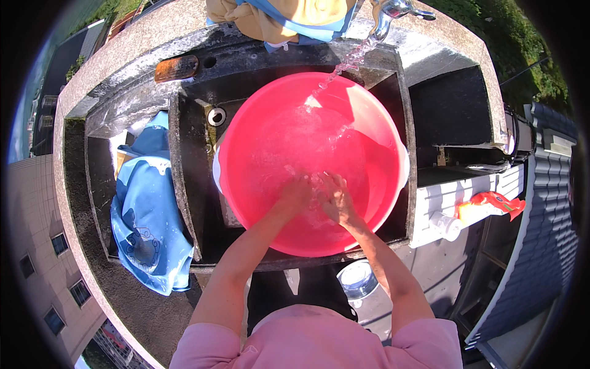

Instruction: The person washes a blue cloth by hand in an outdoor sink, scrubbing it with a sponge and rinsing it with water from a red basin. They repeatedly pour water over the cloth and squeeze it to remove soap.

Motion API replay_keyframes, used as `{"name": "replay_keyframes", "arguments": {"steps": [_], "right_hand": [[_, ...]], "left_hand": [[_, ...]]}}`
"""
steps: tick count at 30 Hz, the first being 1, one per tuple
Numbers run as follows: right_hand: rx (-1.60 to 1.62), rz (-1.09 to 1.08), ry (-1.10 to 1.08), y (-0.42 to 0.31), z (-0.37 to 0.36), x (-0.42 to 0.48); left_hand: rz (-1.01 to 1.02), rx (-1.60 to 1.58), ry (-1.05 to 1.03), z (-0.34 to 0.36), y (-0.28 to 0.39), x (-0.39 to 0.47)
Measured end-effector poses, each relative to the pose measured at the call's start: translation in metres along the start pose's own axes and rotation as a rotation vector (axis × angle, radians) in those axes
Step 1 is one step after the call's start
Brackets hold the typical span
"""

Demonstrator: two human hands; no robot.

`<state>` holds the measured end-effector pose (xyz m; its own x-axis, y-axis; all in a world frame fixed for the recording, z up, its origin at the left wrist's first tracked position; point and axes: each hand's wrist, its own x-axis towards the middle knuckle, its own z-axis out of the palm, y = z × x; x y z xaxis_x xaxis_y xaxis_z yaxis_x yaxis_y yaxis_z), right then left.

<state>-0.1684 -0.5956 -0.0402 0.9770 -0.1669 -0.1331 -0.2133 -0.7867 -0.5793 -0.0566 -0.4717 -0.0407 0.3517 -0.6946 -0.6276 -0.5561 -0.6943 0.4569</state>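
Observation:
A large pink plastic basin (385, 124) sits in the middle bay of a dark stone sink (177, 175). Water (295, 133) with a little foam lies in it, and a stream from a chrome tap (382, 20) falls into its far side. My left hand (295, 191) is at the water in the near half of the basin; splashing and glare blur its fingers. Close beside it, to the right, my right hand (336, 196) has its fingers spread, with nothing seen in it. Both forearms reach over the basin's near rim.
Wet blue cloth (152, 207) with suds hangs over the sink's left bay. Blue and tan cloth (295, 18) lies on the back ledge, near an orange-brown scrubbing brush (176, 69). On the white ledge at right are a red packet (491, 205) and a white container (446, 225).

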Motion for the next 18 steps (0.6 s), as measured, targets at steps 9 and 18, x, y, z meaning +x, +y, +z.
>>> {"name": "replay_keyframes", "arguments": {"steps": [9,18], "right_hand": [[0.284,0.506,0.389,0.069,-0.096,-0.100],[0.860,0.613,0.273,0.062,-0.077,-0.086]], "left_hand": [[-0.182,0.365,0.884,-0.029,-0.067,-0.158],[-0.911,0.224,1.034,0.015,-0.135,-0.299]]}}
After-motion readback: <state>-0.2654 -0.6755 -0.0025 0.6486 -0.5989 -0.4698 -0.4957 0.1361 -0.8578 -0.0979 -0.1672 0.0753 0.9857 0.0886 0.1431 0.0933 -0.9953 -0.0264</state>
